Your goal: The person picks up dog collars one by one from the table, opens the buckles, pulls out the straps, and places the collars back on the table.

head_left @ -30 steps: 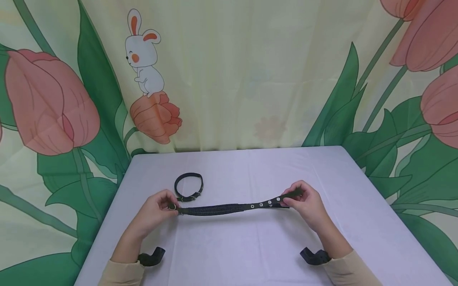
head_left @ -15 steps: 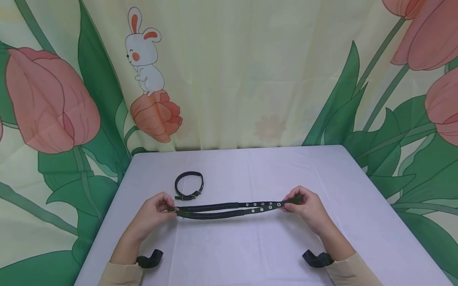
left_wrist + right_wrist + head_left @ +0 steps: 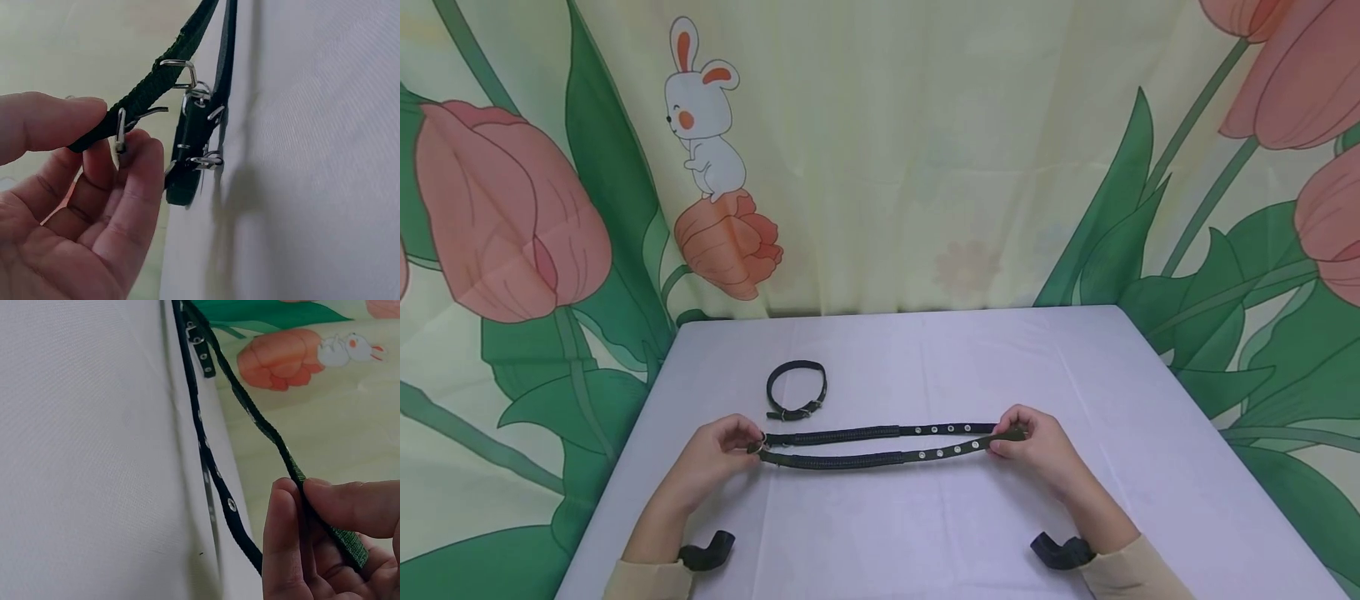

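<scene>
A dark strap collar with a braided-looking middle and a row of metal eyelets (image 3: 842,461) is stretched between my two hands. My left hand (image 3: 711,460) pinches its buckle end; in the left wrist view the silver buckle (image 3: 120,131) hangs right at the thumb and fingertips. Its dark green woven tip (image 3: 350,547) sits between thumb and fingers of my right hand (image 3: 1033,446). A similar second collar (image 3: 850,434) lies straight behind it, its right end hidden at my right hand. Farther back, a third collar (image 3: 797,362) rests buckled into a loop.
The white cloth-covered table (image 3: 887,533) reaches back to a curtain (image 3: 925,167) printed with tulips and a rabbit. A black wrist piece (image 3: 707,552) sits at my left wrist and another black piece (image 3: 1062,552) at my right.
Both hands have come lower and nearer, bringing the held collar toward me. It overlapped the collar behind it before; now the two appear apart along most of their length. The looped collar stays put.
</scene>
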A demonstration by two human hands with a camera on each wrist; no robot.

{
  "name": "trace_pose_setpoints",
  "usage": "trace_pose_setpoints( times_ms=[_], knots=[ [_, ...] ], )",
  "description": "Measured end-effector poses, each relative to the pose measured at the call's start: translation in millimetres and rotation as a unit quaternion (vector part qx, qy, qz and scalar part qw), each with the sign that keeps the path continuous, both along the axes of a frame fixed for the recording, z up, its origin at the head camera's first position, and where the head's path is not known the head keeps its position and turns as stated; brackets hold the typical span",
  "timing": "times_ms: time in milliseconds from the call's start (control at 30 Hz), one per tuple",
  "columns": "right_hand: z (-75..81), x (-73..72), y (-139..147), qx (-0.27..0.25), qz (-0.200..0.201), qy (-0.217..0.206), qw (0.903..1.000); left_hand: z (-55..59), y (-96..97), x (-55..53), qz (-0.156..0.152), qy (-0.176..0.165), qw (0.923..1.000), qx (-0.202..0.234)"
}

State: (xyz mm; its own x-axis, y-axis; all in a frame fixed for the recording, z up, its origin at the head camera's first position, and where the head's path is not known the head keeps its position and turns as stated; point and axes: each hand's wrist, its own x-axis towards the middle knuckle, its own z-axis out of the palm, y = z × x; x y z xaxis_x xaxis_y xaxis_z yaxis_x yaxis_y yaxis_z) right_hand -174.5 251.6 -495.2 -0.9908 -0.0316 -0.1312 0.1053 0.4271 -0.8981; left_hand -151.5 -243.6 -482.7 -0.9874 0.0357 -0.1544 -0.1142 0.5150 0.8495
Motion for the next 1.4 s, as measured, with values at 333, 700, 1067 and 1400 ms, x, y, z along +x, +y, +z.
trace_pose_setpoints(
  times_ms=[333,700,1067,1400],
  knots=[
    [-4.9,0.3,-1.8,0.049,-0.009,-0.015,0.9987,-7.1,-0.2,-1.2,0.01,-0.012,0.9995,-0.029],
    [-9.4,2.4,0.3,0.059,-0.017,-0.023,0.9978,-7.2,-7.5,-0.7,-0.003,-0.024,0.9993,-0.029],
    [-1.0,1.1,6.9,0.071,-0.01,0.01,0.9974,5.8,-16.4,2.7,-0.002,-0.006,0.9995,-0.032],
    [10.6,-4.7,0.2,0.101,-0.031,0.038,0.9937,16.0,-9.4,0.7,0.035,0.045,0.9934,-0.099]
  ],
)
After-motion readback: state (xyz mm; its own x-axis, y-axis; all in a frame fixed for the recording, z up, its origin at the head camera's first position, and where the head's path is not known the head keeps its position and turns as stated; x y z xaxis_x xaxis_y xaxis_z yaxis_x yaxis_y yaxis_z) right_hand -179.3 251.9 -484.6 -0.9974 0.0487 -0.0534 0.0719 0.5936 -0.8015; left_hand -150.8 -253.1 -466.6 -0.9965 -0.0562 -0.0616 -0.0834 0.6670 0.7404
